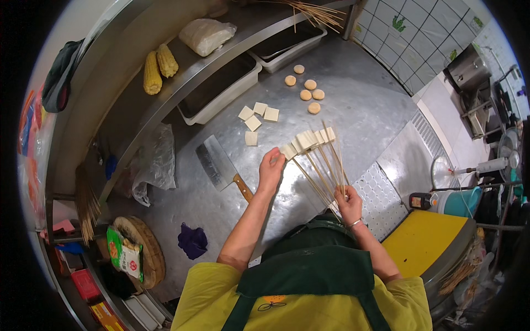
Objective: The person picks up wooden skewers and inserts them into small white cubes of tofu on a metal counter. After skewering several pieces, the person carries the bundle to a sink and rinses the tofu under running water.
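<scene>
My left hand (271,167) has its fingertips at the left end of a row of white square slices (305,140), possibly tofu, set on the tips of thin wooden skewers (316,171). Lower right, my right hand (348,202) grips the bundled lower ends of those skewers. Several loose white squares (253,123) lie on the steel table (223,128) beyond my left hand. Farther off rest several round, pale orange pieces (310,84). Left of my left forearm is a cleaver (217,162) with a wooden handle. Whether my left fingers pinch the end square is unclear.
Two white trays (225,99) (294,49) stand under a steel shelf holding corn cobs (152,74), a wrapped pack (207,36) and more skewers (316,14). A plastic bag (157,159), purple cloth (192,241) and round chopping board (155,260) are at the left.
</scene>
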A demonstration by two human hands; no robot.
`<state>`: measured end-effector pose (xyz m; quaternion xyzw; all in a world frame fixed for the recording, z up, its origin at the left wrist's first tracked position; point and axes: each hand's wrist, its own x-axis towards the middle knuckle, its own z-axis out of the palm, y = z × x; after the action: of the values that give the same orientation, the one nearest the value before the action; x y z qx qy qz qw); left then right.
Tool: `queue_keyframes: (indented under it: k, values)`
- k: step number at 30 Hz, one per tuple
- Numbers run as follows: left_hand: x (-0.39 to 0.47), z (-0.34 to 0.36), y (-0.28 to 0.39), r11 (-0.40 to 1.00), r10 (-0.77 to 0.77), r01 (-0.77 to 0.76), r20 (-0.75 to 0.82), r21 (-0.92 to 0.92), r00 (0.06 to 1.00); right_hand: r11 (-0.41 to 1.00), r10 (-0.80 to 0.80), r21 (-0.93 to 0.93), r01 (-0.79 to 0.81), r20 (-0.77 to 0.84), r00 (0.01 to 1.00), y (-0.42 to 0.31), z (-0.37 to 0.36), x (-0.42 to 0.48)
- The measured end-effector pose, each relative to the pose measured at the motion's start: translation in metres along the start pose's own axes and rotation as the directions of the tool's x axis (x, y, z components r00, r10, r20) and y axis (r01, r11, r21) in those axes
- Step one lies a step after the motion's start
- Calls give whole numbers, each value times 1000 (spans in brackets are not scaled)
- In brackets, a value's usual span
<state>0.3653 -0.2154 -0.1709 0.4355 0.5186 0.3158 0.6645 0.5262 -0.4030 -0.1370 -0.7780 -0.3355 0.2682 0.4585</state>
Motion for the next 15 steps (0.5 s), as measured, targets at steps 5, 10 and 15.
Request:
queue_keyframes:
  k: [5,10,15]
  values:
    - [4,-10,-27,995,25,-18,-69,94,997,992,103,77,-98,-61,993,26,-2,16]
    - [8,-25,-33,991,57,-42,-120,127,991,997,71,-33,-72,-16,997,41,2,25]
    - [31,-49,-42,942,232,-153,-253,298,939,994,93,-63,-93,-12,996,30,1,27]
